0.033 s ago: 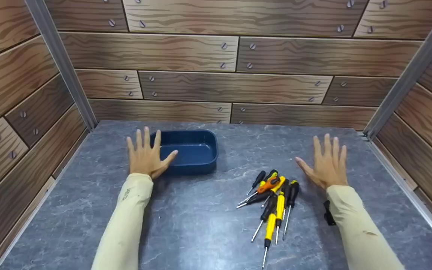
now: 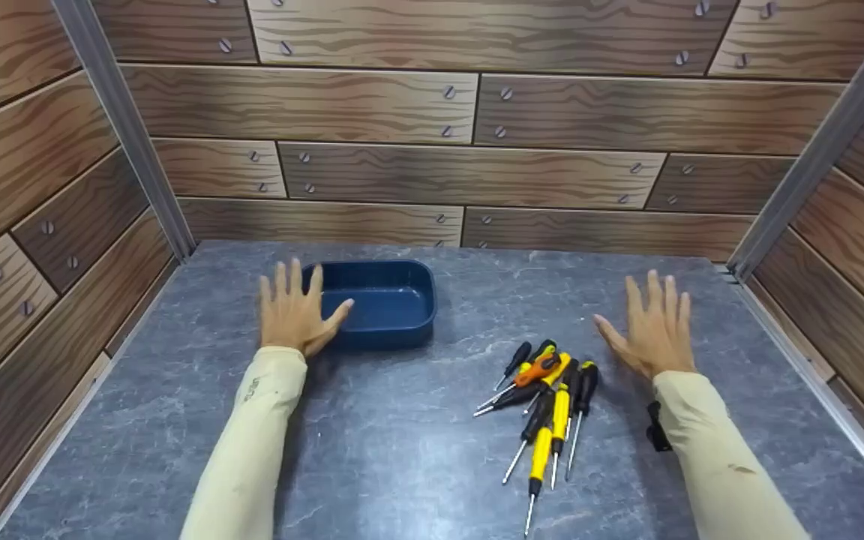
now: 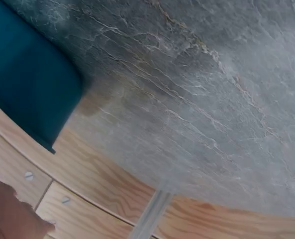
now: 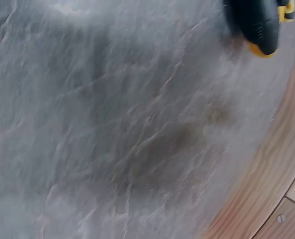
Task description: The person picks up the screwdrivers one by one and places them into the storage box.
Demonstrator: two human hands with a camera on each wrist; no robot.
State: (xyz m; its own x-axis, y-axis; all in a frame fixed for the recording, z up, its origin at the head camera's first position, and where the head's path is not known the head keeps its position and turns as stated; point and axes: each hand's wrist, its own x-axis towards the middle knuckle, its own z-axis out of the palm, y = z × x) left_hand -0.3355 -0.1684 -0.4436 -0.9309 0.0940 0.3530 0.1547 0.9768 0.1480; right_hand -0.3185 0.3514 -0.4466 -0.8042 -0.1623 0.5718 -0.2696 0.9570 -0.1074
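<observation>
My left hand (image 2: 291, 321) is held up with its fingers spread and straight. Its thumb and forefinger overlap the left side of a dark blue rectangular box (image 2: 383, 340) in the head view; whether they touch it I cannot tell. My right hand (image 2: 655, 335), also spread and holding nothing, is to the right of a loose pile of screwdrivers. Among these are a yellow screwdriver (image 2: 541, 454), an orange screwdriver (image 2: 535, 370) and a black screwdriver (image 2: 586, 390). The left wrist view shows the box's wall (image 3: 33, 74), and the right wrist view a black handle (image 4: 256, 25).
A grey marbled tabletop (image 2: 372, 442) lies under everything. Walls with a wood-plank print (image 2: 372, 105) enclose it at the back and both sides, with metal posts (image 2: 132, 127) at the back corners. A small black object (image 2: 657, 427) shows beside the right sleeve.
Both hands have shifted very slightly, the left fingertips a little lower and to the right. The box and screwdrivers stay where they were.
</observation>
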